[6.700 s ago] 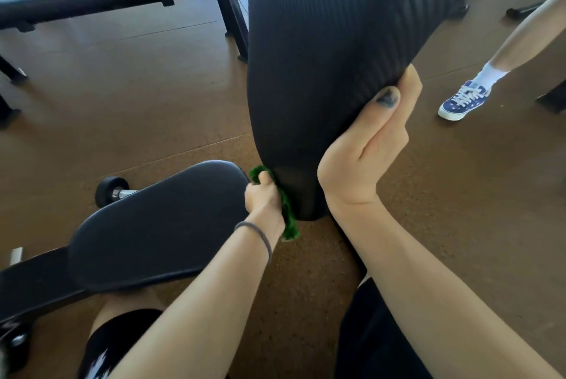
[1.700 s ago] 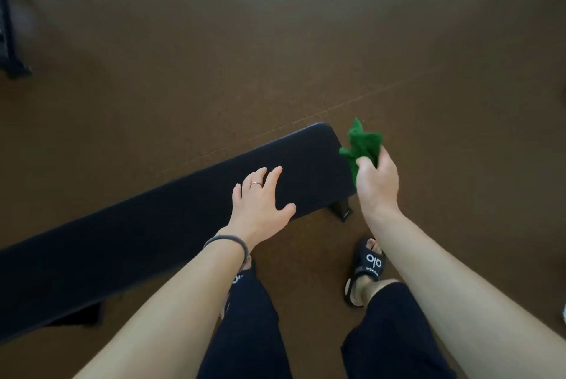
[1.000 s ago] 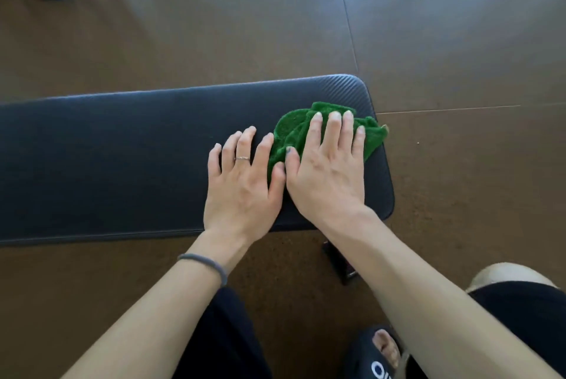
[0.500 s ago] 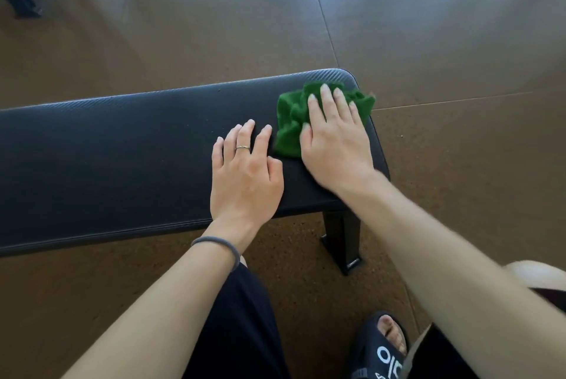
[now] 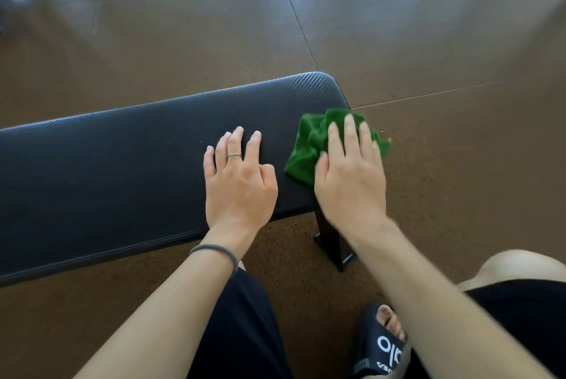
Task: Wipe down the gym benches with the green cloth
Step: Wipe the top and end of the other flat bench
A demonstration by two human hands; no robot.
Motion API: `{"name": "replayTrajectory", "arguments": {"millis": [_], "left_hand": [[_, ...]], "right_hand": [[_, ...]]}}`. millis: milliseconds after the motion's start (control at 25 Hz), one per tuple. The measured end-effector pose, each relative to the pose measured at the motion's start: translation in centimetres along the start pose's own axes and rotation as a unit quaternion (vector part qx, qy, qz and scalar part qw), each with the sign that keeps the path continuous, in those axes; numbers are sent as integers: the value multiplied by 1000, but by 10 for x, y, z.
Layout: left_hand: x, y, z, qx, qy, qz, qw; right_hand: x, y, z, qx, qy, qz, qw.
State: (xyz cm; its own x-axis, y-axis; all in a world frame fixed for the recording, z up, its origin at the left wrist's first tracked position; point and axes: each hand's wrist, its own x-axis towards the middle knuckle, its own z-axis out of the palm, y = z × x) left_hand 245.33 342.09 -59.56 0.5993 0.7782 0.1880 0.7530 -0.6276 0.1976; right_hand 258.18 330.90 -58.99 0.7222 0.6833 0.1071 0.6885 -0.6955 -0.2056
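Grip: right hand [image 5: 352, 176] flat, fingers straight, pressing green cloth [image 5: 309, 146], now slid to the bench [image 5: 122, 170] end edge; left hand [image 5: 239, 182] flat, bracing; end nearly wiped.

Black padded bench [image 5: 107, 170] on brown floor [image 5: 459, 164]. On it I see: green cloth [image 5: 309, 146] at right end, my left hand [image 5: 240, 182] flat, right hand [image 5: 352, 179] pressing cloth.
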Motion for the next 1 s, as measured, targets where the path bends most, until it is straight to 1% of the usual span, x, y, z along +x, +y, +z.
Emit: {"name": "replayTrajectory", "arguments": {"millis": [80,120,240,320,360,440,480,560,600,680,760,800,840,920,1000], "left_hand": [[-1,-1,1,2,1,3,1000],[-3,0,1,5,-1,5,1000],[-1,1,0,12,-4,5,1000],[-1,1,0,9,-8,5,1000],[-1,1,0,9,-7,6,1000],[-2,1,0,14,-4,6,1000],[-1,1,1,14,-2,4,1000],[-2,2,2,16,-4,5,1000],[-2,3,1,18,-4,6,1000],[0,2,1,21,-4,4,1000],[0,2,0,20,-9,4,1000],[0,2,0,19,-11,7,1000],[0,2,0,19,-12,9,1000],[0,1,-1,19,-13,7,1000],[0,2,0,25,-10,7,1000]], "right_hand": [[-33,6,-3,4,-14,-14,1000],[-28,10,-3,6,-22,-24,999],[36,10,-8,34,-38,-26,998],[55,8,-10,65,-59,11,996],[47,7,-9,67,-47,20,996],[4,10,-8,53,-13,34,998],[-19,13,-9,55,-9,38,998],[-38,20,-9,50,-33,40,997],[-26,21,-10,42,-32,34,998],[27,15,-11,45,-43,29,998],[72,8,-12,52,-77,35,995],[77,5,-10,52,-85,38,994],[70,4,-9,43,-78,33,995],[20,1,-4,-2,-45,-4,999],[-18,0,-5,-27,-54,-42,997]]}}
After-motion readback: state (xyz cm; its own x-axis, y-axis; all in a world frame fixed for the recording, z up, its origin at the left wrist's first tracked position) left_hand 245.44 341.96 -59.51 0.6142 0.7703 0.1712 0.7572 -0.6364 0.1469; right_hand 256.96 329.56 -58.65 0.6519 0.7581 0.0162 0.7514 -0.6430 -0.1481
